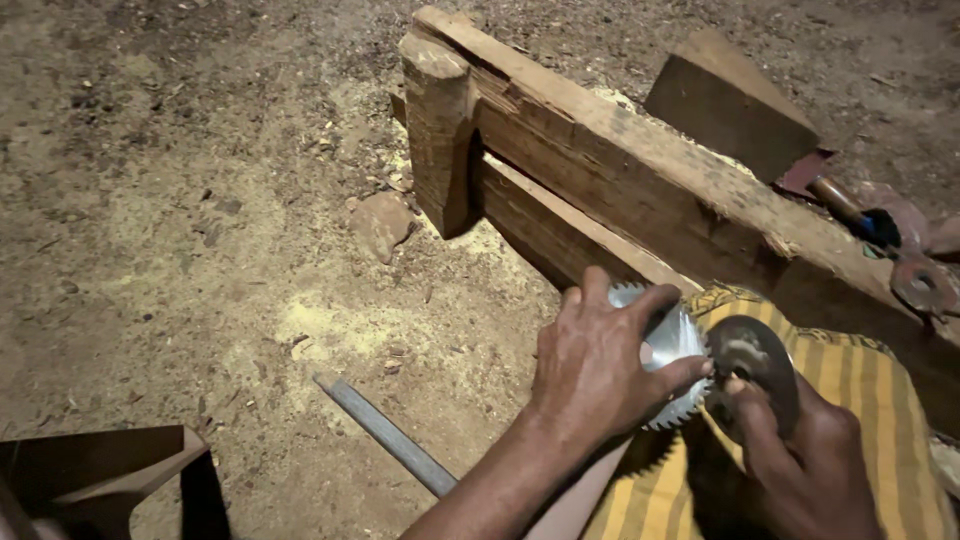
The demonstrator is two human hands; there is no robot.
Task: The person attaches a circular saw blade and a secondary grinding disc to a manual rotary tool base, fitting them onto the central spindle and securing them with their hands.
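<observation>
We hold the saw blade (668, 345) before the wooden beam (640, 170); a metal rod (385, 435) lies left of it on the ground (180, 230).

Dirt floor (150, 150), sawdust (330, 330), stone (382, 222), wooden beam (640, 170)

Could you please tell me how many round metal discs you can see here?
3: a toothed saw blade in the left hand, a dark disc in the right hand, a rusty disc on the beam's right end. Others may be hidden.

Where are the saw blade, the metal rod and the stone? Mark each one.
saw blade (668, 345), head view, on its shiny face between the fingers.
metal rod (385, 433), head view, on the middle of its shaft.
stone (381, 223), head view, on its top face.
</observation>
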